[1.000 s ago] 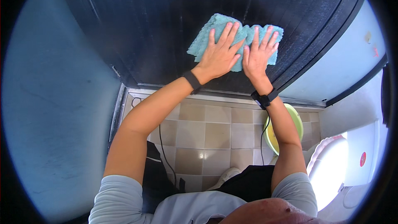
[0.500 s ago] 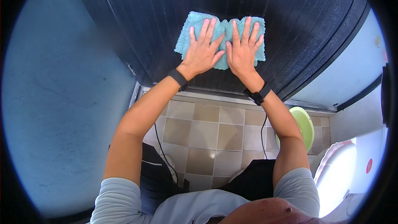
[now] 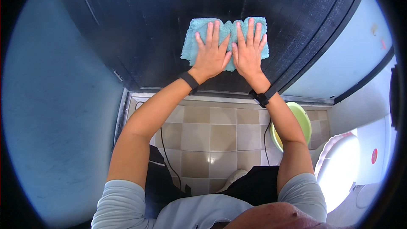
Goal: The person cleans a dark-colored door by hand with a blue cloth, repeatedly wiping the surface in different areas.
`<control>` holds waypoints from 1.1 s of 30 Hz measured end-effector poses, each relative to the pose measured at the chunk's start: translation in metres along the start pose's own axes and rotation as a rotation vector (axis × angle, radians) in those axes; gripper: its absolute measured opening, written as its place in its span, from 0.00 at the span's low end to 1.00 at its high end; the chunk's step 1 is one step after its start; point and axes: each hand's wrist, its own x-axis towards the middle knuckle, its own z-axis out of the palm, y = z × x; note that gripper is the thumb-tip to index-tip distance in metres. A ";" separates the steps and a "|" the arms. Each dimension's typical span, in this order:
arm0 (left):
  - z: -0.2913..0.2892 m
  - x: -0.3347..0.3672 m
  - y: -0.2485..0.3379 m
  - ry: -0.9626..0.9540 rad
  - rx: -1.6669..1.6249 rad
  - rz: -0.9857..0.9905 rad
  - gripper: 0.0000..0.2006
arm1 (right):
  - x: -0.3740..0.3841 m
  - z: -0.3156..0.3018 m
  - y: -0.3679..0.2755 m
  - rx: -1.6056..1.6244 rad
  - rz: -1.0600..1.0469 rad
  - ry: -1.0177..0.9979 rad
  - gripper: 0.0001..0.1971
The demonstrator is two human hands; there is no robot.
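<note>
A turquoise cloth (image 3: 228, 28) lies spread flat against a dark door panel (image 3: 169, 46) with vertical grooves. On its left part my left hand (image 3: 210, 57) presses with fingers outstretched and apart. My right hand (image 3: 248, 57) rests flat on the right part, its fingers spread too. The two thumbs point toward each other, close to the cloth's middle. Both hands are open, pushing on the fabric rather than gripping it. Each wrist wears a black band.
Below the door is a pale sill over a beige and white tiled floor (image 3: 222, 138). A green basin (image 3: 302, 116) stands on the right, partly behind my right arm. Nearby is a white toilet (image 3: 339, 174). Thin black cables hang beside my arms. Blue-grey panels flank the door.
The door, floor and basin have shifted left in the view. Both hands stay flat on the cloth, which now sits further right on the door.
</note>
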 end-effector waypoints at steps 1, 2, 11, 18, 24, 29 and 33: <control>0.006 0.001 0.002 0.003 -0.017 -0.004 0.31 | -0.001 0.001 0.005 -0.014 0.000 -0.010 0.31; 0.009 0.002 0.003 0.000 -0.037 -0.013 0.31 | -0.001 0.002 0.009 -0.032 -0.005 -0.006 0.31; 0.030 0.037 0.050 0.012 -0.125 0.055 0.27 | -0.017 -0.013 0.068 -0.119 0.066 0.075 0.32; 0.022 0.045 0.062 0.001 -0.141 0.101 0.25 | -0.027 -0.017 0.077 -0.086 0.127 0.129 0.34; 0.009 0.024 0.043 -0.098 -0.098 0.123 0.25 | -0.037 -0.005 0.057 -0.020 0.069 0.087 0.34; -0.011 0.012 0.025 -0.168 0.078 0.148 0.24 | -0.036 0.001 0.035 0.033 0.036 0.063 0.34; -0.026 0.006 0.018 -0.188 0.145 0.139 0.24 | -0.031 0.003 0.021 0.047 0.013 0.059 0.34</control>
